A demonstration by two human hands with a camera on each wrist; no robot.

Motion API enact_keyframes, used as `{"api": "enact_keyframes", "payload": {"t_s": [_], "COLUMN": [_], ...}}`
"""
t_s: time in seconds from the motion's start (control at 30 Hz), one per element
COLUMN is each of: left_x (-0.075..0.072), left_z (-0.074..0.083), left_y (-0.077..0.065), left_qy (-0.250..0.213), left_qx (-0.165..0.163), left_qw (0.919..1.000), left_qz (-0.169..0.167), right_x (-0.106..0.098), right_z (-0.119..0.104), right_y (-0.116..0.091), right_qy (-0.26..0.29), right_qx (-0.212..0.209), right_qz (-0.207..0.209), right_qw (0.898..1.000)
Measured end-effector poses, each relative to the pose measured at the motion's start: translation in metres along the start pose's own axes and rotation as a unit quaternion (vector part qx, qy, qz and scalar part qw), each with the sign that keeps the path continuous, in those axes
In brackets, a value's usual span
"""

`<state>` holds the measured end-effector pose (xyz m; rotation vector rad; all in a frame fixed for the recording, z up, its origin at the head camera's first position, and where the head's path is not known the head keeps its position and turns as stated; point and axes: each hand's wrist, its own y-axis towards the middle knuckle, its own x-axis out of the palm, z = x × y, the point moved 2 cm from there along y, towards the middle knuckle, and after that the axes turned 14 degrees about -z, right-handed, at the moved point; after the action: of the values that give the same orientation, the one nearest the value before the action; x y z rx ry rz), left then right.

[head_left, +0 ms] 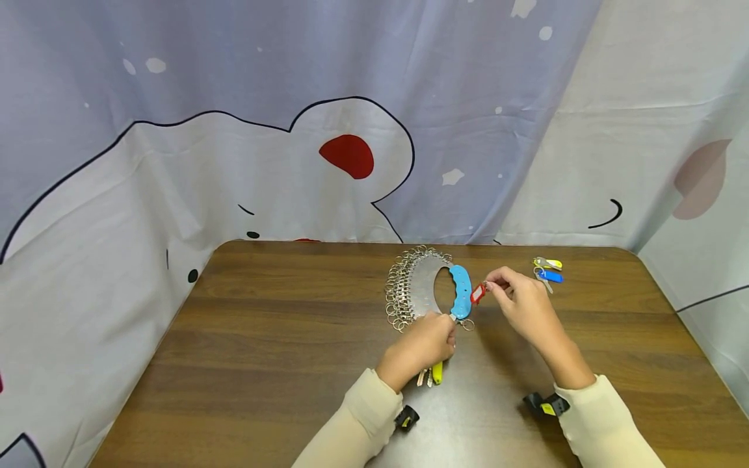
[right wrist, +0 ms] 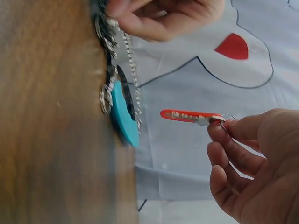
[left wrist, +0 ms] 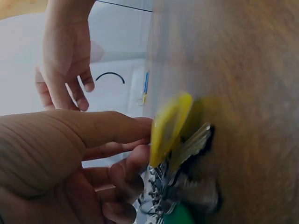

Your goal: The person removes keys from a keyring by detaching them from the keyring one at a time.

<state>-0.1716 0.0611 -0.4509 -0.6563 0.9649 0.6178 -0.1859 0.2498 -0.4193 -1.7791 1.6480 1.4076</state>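
A fan-shaped metal key holder (head_left: 422, 283) with a blue handle (head_left: 462, 292) and several small rings along its curved edge lies on the table. My left hand (head_left: 424, 338) grips its near end, fingers curled. Beside that thumb, a yellow key tag (left wrist: 170, 130) and a key (left wrist: 192, 145) hang in the left wrist view, with a green tag (left wrist: 180, 214) partly in frame. My right hand (head_left: 523, 302) is raised to the right of the handle. Its thumb and forefinger pinch the ring of a key with a red key tag (right wrist: 187, 115), pointing toward the holder.
On the brown wooden table (head_left: 263, 364), at the back right, lie a key with a yellow tag (head_left: 552, 264) and a key with a blue tag (head_left: 550, 276). A printed curtain (head_left: 281, 182) hangs behind the table's far edge.
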Motion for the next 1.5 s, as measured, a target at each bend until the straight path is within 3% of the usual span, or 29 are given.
{"api": "enact_keyframes", "payload": {"t_s": [0.27, 0.47, 0.7, 0.83, 1.0, 1.23, 1.5], "left_x": [0.000, -0.013, -0.023, -0.029, -0.036, -0.037, -0.036], "left_z": [0.000, -0.001, -0.007, -0.014, -0.027, -0.045, -0.054], "left_y": [-0.002, -0.004, -0.010, -0.018, -0.030, -0.046, -0.057], "left_qy": [0.005, -0.020, -0.040, -0.042, -0.029, -0.017, -0.017], "left_qx": [0.006, 0.027, 0.032, 0.058, 0.082, 0.069, 0.057], "left_qw": [0.9999, 0.9990, 0.9969, 0.9948, 0.9934, 0.9959, 0.9973], "left_qz": [0.010, 0.031, 0.060, 0.072, 0.075, 0.054, 0.042], "right_x": [-0.016, -0.035, -0.049, -0.059, -0.076, -0.093, -0.095], "right_z": [0.011, 0.022, 0.047, 0.066, 0.093, 0.126, 0.143], "right_y": [0.000, -0.004, -0.012, -0.015, -0.022, -0.029, -0.030], "right_qy": [0.005, 0.000, -0.012, -0.025, -0.044, -0.088, -0.184], "right_qx": [0.031, 0.058, 0.096, 0.101, 0.090, 0.078, 0.006], "right_qz": [0.009, 0.029, 0.049, 0.058, 0.055, 0.031, -0.028], "right_qw": [0.999, 0.998, 0.994, 0.993, 0.993, 0.993, 0.983]}}
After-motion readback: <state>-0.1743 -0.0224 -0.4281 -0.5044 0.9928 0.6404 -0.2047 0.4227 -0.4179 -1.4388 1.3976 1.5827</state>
